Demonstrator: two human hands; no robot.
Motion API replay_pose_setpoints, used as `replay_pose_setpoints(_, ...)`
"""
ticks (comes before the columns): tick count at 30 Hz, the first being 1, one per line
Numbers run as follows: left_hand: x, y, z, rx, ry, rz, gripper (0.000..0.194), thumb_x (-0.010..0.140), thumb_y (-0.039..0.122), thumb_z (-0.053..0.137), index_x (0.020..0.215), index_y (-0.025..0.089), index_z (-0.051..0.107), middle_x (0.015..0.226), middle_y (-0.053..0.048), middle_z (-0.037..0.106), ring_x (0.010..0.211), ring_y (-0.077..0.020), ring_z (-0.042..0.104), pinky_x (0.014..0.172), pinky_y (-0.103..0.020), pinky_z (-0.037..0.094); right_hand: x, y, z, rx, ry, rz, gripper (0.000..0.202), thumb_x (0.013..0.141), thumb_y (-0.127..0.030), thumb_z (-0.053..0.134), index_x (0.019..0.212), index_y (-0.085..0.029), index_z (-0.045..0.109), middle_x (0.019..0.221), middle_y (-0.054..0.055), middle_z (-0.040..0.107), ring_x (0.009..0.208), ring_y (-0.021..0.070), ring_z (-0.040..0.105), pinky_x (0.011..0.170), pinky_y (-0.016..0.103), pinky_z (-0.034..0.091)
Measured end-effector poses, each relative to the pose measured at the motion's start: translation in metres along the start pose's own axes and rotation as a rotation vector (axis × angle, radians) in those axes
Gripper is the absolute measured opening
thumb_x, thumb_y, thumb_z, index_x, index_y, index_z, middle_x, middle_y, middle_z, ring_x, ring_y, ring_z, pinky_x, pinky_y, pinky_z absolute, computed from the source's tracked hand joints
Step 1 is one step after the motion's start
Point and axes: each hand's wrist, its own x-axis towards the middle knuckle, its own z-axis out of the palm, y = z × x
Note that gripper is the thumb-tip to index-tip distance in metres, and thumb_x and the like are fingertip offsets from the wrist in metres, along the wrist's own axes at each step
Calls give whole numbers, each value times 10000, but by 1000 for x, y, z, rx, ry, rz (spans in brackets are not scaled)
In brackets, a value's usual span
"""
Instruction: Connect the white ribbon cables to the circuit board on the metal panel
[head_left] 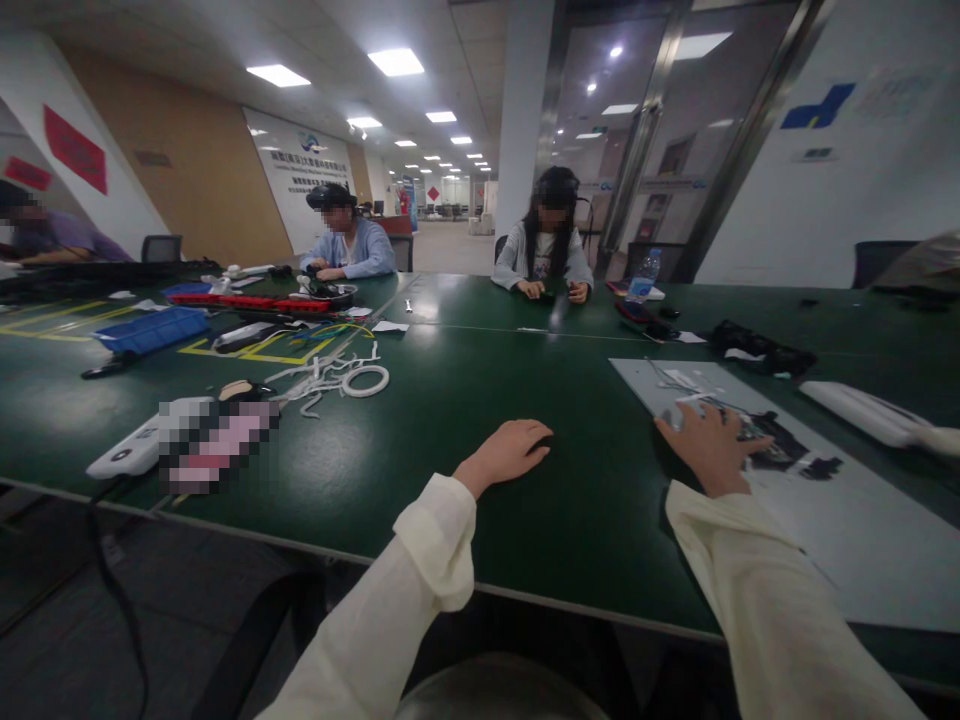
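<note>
My left hand (504,455) rests palm down on the dark green tabletop, with its fingers stretched out towards the right. I see nothing held in it. Over a light grey board (847,540) on the right, my right hand (709,445) is spread wide with its fingers apart. Black pieces (780,443) lie on the board just right of that hand, partly covered by the thumb. Thin white strips (679,380) lie beyond its fingertips; whether the fingers touch them I cannot tell.
On the left are a white coil (366,381) with loose strips, a white device (139,445) and a blue tray (154,330). A long white object (862,412) and a black object (761,347) lie far right. Two people sit across the table, near a water bottle (643,277).
</note>
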Motion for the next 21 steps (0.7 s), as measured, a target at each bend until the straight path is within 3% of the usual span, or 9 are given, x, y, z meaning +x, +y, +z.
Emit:
replay_pose_setpoints(6,0,0,2,20,0,-5,372,914,328,335,1251,194,418,1272,-71,490,1175,-178,449,986,-364,358,5,2,5,30,31,34,530,788,-537,374,1196,-236,526,1255,145,433,1193,403,260,888,715,74)
replay_pose_setpoints(13,0,1,-1,20,-5,1,370,912,314,335,1245,183,428,1265,-71,500,1163,-181,462,976,-358,366,3,2,-8,106,18,74,513,813,-508,367,1226,-235,502,1309,141,388,1221,375,223,923,652,131)
replay_pose_setpoints(16,0,1,-2,15,7,8,366,908,314,346,1236,180,437,1256,-70,506,1152,-181,470,977,-357,367,4,7,-14,182,70,184,511,821,-522,345,1223,-248,503,1337,138,343,1233,362,199,917,623,168)
replay_pose_setpoints(21,-1,1,-2,11,10,8,366,906,312,351,1237,183,437,1263,-68,503,1159,-184,465,984,-364,362,13,31,-16,415,91,457,556,799,-525,398,1256,-220,484,1393,214,143,1260,402,147,907,565,215)
